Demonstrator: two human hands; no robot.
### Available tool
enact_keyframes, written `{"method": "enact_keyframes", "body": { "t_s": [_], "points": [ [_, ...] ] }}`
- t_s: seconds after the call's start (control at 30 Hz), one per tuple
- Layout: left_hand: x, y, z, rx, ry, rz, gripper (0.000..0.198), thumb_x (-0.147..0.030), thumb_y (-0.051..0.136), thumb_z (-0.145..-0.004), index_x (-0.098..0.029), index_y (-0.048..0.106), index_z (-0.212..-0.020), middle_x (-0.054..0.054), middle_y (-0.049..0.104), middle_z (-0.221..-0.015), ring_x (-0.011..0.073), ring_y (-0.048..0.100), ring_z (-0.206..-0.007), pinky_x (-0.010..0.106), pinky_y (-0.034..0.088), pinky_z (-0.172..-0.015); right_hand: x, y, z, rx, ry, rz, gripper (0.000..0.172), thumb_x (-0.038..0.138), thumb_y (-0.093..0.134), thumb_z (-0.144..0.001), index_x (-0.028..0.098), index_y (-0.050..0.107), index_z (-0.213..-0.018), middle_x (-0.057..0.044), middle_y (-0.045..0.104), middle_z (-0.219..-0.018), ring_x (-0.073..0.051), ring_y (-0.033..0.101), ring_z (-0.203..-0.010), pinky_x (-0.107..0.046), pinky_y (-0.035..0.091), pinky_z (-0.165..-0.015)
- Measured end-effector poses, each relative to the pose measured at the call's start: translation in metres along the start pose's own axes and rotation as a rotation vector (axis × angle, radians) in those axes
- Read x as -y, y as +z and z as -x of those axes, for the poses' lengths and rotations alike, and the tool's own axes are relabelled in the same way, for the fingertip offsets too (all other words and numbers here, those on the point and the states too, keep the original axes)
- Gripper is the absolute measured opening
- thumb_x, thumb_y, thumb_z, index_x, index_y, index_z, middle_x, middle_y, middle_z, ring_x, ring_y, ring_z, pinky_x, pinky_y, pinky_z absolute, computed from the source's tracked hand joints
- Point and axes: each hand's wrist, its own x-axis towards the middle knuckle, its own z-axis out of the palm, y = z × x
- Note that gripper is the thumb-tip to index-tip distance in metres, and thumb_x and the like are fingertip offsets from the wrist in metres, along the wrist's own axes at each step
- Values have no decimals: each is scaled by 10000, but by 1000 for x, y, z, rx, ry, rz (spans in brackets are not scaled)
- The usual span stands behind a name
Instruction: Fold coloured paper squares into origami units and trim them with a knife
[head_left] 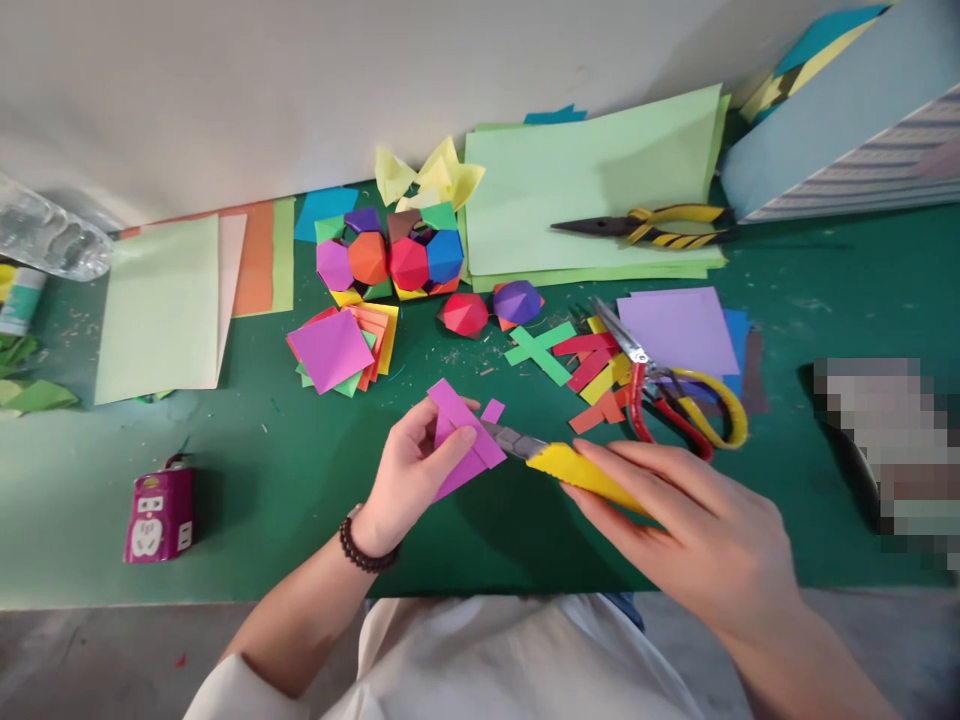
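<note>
The held paper (452,406) is a pretty loud pinkish-purple, the cutter handle (589,476) is plain yellow, the tabletop's (300,510) deep green, and the plier grips (673,238) rock bumblebee yellow-and-black stripes.

No text, label, brand or number can be read. Any print on the tube (22,305) or purple box (161,512) is too small.

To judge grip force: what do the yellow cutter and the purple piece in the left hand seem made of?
Yellow cutter: handle likely smooth plastic, evenly coloured; blade apparently metal, grey with a sheen. Purple piece: probably matte paper or card, flat, crisp-edged, no gloss.
</note>
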Motion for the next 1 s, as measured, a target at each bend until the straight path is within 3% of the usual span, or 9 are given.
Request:
{"method": "enact_keyframes", "body": {
  "t_s": [0.13,0.23,0.33,0.57,1.0],
  "points": [
    [-2,-4,-2,61,-1,97,274,-423,737,-787,-172,697,-887,31,687,-840,154,627,-769,255,505,-716,-1,-2,0,9,-20,8,288,152,744,-803,182,681,-1082,-23,703,-858,-122,672,-664,-261,520,-639],
    [1,-6,-4,13,-26,127,312,-469,705,-806,-157,694,-783,18,649,-734,131,585,-680,247,490,-668,-1,-2,-1,14,-37,0,285,142,747,-797,172,683,-1073,-28,700,-859,-124,673,-669,-260,521,-645],
    [5,-6,-5,-29,-21,97,330,-482,706,-802,-159,692,-739,4,625,-682,111,550,-637,221,463,-612,1,-1,-1,11,-26,0,290,148,742,-800,181,681,-1082,-23,701,-861,-125,672,-674,-257,522,-646],
    [6,-6,-3,-10,33,-66,333,-470,672,-836,-152,685,-740,-5,602,-667,99,506,-606,210,426,-562,7,2,-5,32,-4,-34,275,163,721,-818,174,687,-1091,-27,702,-876,-121,671,-687,-247,523,-656],
    [-6,-6,-1,107,-37,-86,309,-456,674,-833,-157,695,-758,9,690,-684,121,632,-619,204,524,-561,-1,-7,-2,37,-25,-43,287,136,745,-801,151,677,-1079,-38,691,-876,-124,671,-683,-262,517,-676]
  ]
}}
